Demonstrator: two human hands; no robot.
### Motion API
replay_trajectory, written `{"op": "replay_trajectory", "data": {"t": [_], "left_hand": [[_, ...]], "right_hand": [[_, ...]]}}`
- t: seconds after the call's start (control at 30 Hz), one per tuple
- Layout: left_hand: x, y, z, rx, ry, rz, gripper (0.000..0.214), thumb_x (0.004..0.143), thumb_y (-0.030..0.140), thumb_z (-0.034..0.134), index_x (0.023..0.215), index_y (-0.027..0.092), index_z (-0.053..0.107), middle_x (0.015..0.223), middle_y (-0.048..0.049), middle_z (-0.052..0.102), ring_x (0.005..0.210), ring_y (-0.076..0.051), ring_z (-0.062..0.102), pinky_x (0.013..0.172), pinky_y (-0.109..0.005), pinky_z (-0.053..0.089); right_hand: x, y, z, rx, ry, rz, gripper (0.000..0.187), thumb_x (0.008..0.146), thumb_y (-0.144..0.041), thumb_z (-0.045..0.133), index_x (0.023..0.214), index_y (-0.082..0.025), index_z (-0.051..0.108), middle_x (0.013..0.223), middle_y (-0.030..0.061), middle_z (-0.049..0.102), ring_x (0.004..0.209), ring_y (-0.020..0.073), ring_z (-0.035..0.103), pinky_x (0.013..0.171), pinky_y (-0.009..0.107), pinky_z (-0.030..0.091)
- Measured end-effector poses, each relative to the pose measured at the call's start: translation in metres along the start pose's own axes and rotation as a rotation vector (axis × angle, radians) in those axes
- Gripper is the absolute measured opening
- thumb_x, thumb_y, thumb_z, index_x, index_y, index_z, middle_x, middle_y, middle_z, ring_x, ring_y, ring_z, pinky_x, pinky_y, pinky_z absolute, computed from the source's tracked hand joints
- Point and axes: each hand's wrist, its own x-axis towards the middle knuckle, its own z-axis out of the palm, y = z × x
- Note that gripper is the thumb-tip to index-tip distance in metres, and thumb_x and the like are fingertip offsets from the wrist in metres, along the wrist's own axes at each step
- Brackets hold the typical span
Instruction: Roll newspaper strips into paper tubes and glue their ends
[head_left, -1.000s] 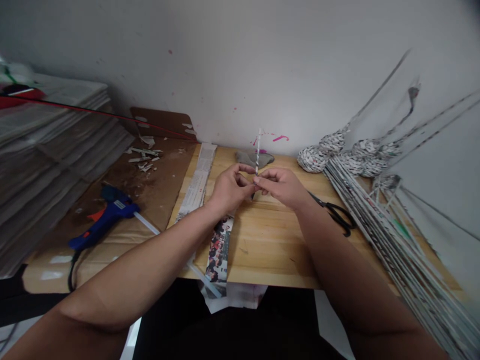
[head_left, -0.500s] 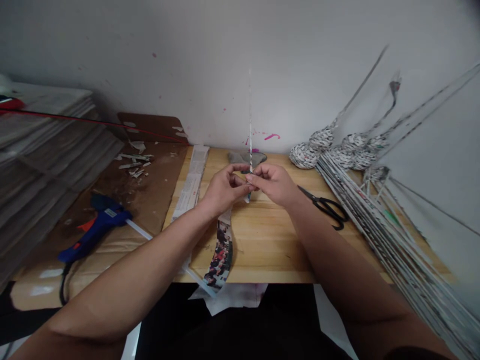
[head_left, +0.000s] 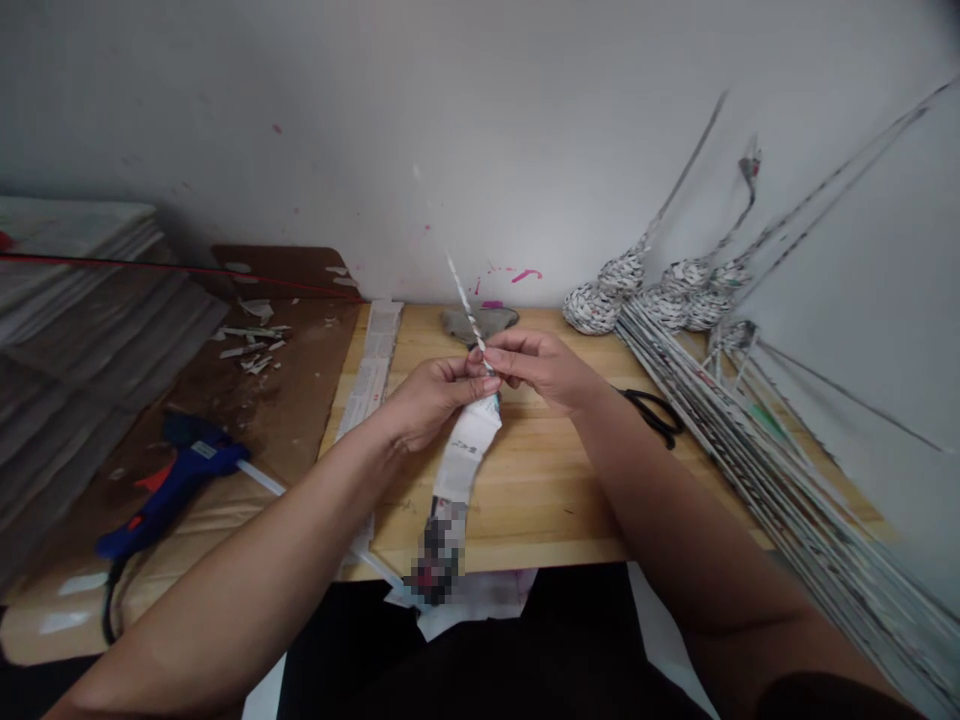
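Both hands meet over the middle of the wooden table, pinching a newspaper strip that is partly rolled around a thin stick. My left hand [head_left: 435, 400] grips the flat paper strip [head_left: 469, 455] where it meets the roll; its loose end hangs down toward the table's front edge. With thumb and fingers, my right hand [head_left: 540, 370] pinches the rolled paper tube [head_left: 469, 310], which points up and slightly left from the fingers. Whether a core lies inside the tube is hidden. A grey cloth [head_left: 450, 325] lies just behind the hands.
Black-handled scissors [head_left: 660, 412] lie right of my right hand. Beyond are a bundle of paper tubes [head_left: 720, 430] and woven paper gourd shapes [head_left: 592, 307]. At left are a blue glue gun [head_left: 176, 480], flat paper strips [head_left: 375, 350] and a newspaper stack [head_left: 90, 290].
The rolled tube has tipped from upright to leaning left. My left hand has shifted slightly left and down, and more of the flat strip shows below the fingers. The view has turned slightly.
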Motion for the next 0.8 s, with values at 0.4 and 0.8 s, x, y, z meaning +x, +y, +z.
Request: {"op": "replay_trajectory", "data": {"t": [0.4, 0.8], "left_hand": [[0.009, 0.005, -0.009, 0.040, 0.290, 0.176, 0.029, 0.065, 0.037, 0.082, 0.064, 0.018, 0.061, 0.063, 0.0023, 0.059, 0.056, -0.010, 0.049, 0.055, -0.025, 0.034], [0.013, 0.002, -0.012, -0.083, 0.273, 0.128, 0.031, 0.062, 0.036, 0.085, 0.065, 0.019, 0.059, 0.062, 0.0013, 0.060, 0.054, -0.012, 0.052, 0.054, -0.027, 0.040]], "right_hand": [[0.002, 0.007, 0.012, 0.025, 0.128, 0.080, 0.028, 0.074, -0.038, 0.076, 0.085, -0.017, 0.062, 0.070, -0.0005, 0.063, 0.055, 0.0087, 0.050, 0.045, 0.021, 0.034], [0.003, 0.007, 0.017, 0.074, 0.136, 0.128, 0.025, 0.077, -0.035, 0.073, 0.089, -0.019, 0.058, 0.075, -0.0002, 0.065, 0.060, 0.0104, 0.057, 0.049, 0.021, 0.041]]}}
